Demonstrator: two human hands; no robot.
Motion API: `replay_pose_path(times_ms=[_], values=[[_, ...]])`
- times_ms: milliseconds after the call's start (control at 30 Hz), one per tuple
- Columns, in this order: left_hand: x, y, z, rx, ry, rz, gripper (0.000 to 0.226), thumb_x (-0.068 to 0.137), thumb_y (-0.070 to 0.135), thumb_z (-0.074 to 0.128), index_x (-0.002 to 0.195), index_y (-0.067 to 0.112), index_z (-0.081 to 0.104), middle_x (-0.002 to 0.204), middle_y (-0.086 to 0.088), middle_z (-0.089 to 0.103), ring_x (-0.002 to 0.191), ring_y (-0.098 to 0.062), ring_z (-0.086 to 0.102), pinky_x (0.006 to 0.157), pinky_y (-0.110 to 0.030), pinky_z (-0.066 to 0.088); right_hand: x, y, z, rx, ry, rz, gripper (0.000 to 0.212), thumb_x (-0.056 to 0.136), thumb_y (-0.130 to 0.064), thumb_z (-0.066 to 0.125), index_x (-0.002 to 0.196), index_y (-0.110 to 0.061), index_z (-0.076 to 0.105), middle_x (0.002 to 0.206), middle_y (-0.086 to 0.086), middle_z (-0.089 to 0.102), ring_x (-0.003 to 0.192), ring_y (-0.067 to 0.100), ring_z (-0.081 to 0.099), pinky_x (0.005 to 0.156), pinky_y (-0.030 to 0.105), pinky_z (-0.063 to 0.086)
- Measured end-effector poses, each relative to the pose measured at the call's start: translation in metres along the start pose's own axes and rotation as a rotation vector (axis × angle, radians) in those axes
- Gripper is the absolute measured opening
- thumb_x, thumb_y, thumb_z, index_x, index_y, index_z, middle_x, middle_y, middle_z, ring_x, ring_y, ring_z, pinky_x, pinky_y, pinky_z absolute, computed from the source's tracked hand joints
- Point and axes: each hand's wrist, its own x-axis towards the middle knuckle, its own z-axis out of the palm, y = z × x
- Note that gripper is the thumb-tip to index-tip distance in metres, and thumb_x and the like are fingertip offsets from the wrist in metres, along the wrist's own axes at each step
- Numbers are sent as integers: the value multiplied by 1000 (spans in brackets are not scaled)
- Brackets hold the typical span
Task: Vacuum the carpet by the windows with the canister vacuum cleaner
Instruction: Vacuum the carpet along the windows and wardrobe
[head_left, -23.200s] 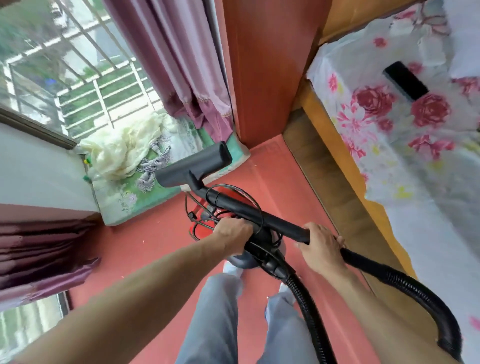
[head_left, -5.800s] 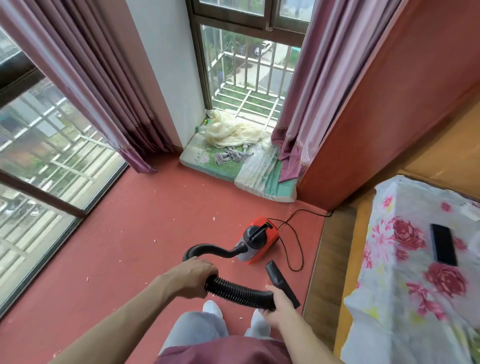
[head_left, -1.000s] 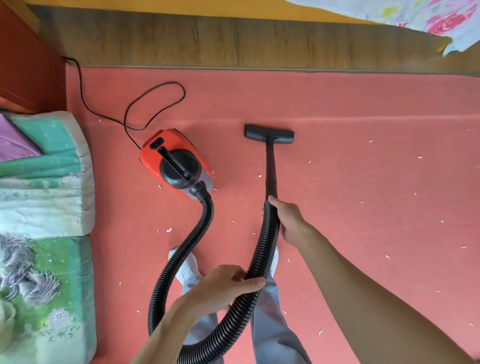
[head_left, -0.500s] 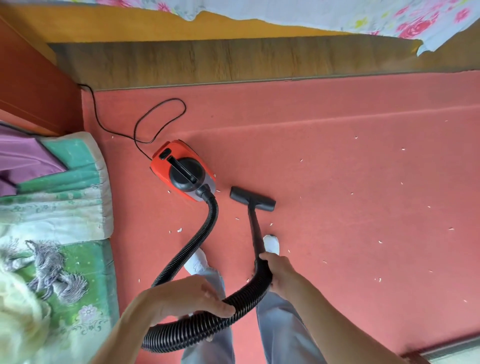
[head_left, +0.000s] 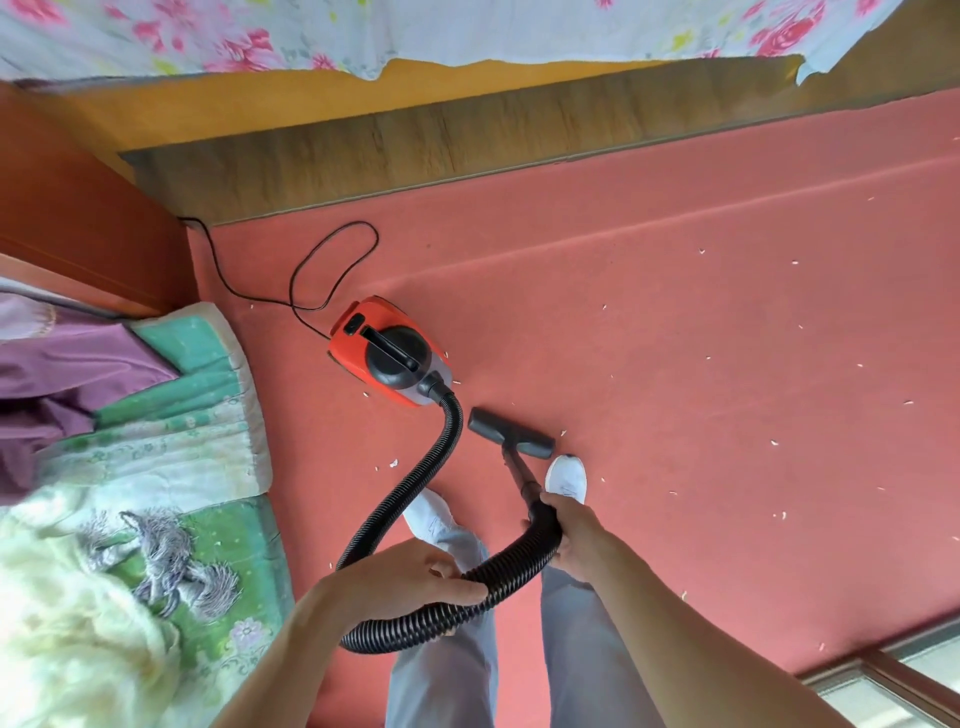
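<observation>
By your shoe (head_left: 567, 475): nozzle (head_left: 511, 440) on carpet (head_left: 727, 364)
Left hand (head_left: 400, 577), right hand (head_left: 574, 535) grip the hose (head_left: 415, 483); cord's (head_left: 332, 260) end hidden.

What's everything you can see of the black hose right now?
The hose is black, ribbed and flexible, plastic by its look. It leaves the red canister's front port, curves toward the person in a U-shaped loop, and joins the rigid wand. The left hand grips it just past the bend; the right hand grips its wand end.
</observation>
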Motion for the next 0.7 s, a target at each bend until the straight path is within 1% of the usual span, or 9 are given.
replay_pose_path(times_ms=[67,167,200,333,467,533,567,633,700], values=[[-3,-8,0,120,55,25,33,86,57,66,87,25,72,63,18,60,57,7,52,56,-11,37,-5,9,4,92,10,-23,12,96,-19,55,93,-7,55,78,11,63,68,21,62,76,37,50],[-6,-14,-3,260,95,43,32,82,62,64,78,31,65,67,15,55,65,-1,51,63,-23,37,-10,24,5,222,14,-69,12,95,-16,51,93,-6,56,72,12,59,62,23,59,47,27,48],[-7,-14,-4,281,98,47,37,79,66,62,78,30,65,70,14,56,68,-4,52,66,-25,38,-13,27,5,270,14,-81,13,97,-15,51,92,-5,56,71,12,57,61,23,58,43,25,46],[-5,-14,-2,325,152,74,65,62,81,50,76,19,61,68,7,53,67,-11,51,66,-29,38,-17,29,4,376,42,-149,12,98,-14,53,92,-5,58,75,13,62,60,22,61,49,29,48],[4,-20,16,302,268,93,41,78,68,56,62,32,51,60,8,50,60,-12,49,60,-28,36,-4,25,5,425,41,-177,18,97,-22,57,98,-4,60,84,15,63,46,17,59,39,23,46],[10,-26,30,305,334,101,41,89,58,56,62,30,46,59,7,49,58,-12,47,57,-28,35,7,27,6,378,17,-187,24,98,-26,54,105,-3,58,88,17,61,34,13,50,34,19,40],[13,-32,37,304,370,99,40,91,56,55,63,29,44,59,6,49,57,-13,46,56,-28,34,12,29,8,352,7,-190,26,98,-26,53,108,-3,57,88,16,60,38,14,50,36,20,42],[15,-46,49,288,404,88,38,90,54,55,67,25,47,62,4,53,58,-15,48,55,-29,35,16,38,14,316,-7,-188,23,98,-23,53,109,-3,57,89,15,60,60,20,56,52,29,50],[12,-59,60,284,382,70,36,88,53,57,74,19,55,64,4,57,61,-17,51,58,-31,39,12,53,16,318,11,-181,17,97,-20,53,106,-5,57,93,14,60,76,24,58,66,34,50]])
